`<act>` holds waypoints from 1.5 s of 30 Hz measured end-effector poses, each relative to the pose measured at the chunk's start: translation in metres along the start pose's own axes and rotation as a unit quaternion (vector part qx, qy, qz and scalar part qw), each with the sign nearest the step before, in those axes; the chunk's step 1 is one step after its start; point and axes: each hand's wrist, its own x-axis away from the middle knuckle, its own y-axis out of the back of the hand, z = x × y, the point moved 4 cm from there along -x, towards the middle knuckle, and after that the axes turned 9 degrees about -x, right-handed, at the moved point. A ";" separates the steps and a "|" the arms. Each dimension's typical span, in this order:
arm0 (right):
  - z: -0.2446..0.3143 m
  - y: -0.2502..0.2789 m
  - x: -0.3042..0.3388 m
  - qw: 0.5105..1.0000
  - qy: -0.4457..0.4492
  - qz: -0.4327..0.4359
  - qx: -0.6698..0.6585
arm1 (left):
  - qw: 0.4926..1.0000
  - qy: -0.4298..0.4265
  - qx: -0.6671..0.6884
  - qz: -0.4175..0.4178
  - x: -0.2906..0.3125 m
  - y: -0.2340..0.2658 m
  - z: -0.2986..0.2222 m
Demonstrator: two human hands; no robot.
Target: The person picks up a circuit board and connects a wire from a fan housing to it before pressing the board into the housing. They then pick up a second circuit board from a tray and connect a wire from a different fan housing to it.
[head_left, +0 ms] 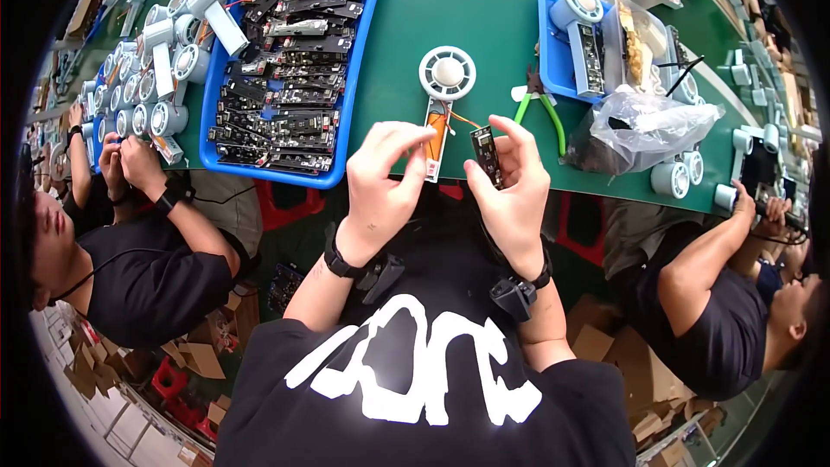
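We clamped a black circuit board [486,156] in our right hand [517,182], beside the handheld fan [448,74] on the green table [393,35]; our left hand [385,177] bunched its fingers at the open handle [433,164], whether gripping, we couldn't tell.

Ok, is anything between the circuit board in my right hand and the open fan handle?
Only thin wires cross the gap between the handle and circuit board; nothing else visible blocks it. Your left hand is on the handle's other side.
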 end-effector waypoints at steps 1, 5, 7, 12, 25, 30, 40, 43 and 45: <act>0.001 0.001 -0.005 1.000 -0.008 0.004 -0.030 | 0.998 0.016 -0.052 -0.036 -0.004 0.002 0.002; 0.006 0.002 -0.023 0.993 -0.037 0.025 -0.112 | 0.974 -0.116 -0.188 -0.053 -0.024 0.001 -0.013; 0.008 0.002 -0.030 0.985 -0.061 0.057 -0.148 | 0.967 -0.145 -0.208 -0.039 -0.029 0.000 -0.008; 0.003 0.005 -0.036 0.979 -0.080 0.059 -0.179 | 0.955 -0.194 -0.224 -0.002 -0.026 0.000 0.001; -0.010 0.003 -0.041 0.961 -0.097 0.064 -0.249 | 0.967 -0.200 -0.153 -0.023 -0.038 -0.008 0.005; -0.016 0.002 -0.034 0.973 -0.078 0.049 -0.213 | 0.972 -0.191 -0.130 -0.027 -0.040 -0.007 0.008; -0.017 -0.003 -0.019 0.988 -0.052 0.004 -0.143 | 0.973 -0.213 -0.089 -0.027 -0.044 -0.011 0.009; -0.023 -0.001 -0.016 0.982 -0.074 0.021 -0.171 | 0.971 -0.219 -0.090 -0.030 -0.046 -0.012 0.010; -0.022 0.001 -0.016 0.983 -0.070 0.022 -0.167 | 0.969 -0.229 -0.091 -0.029 -0.046 -0.013 0.009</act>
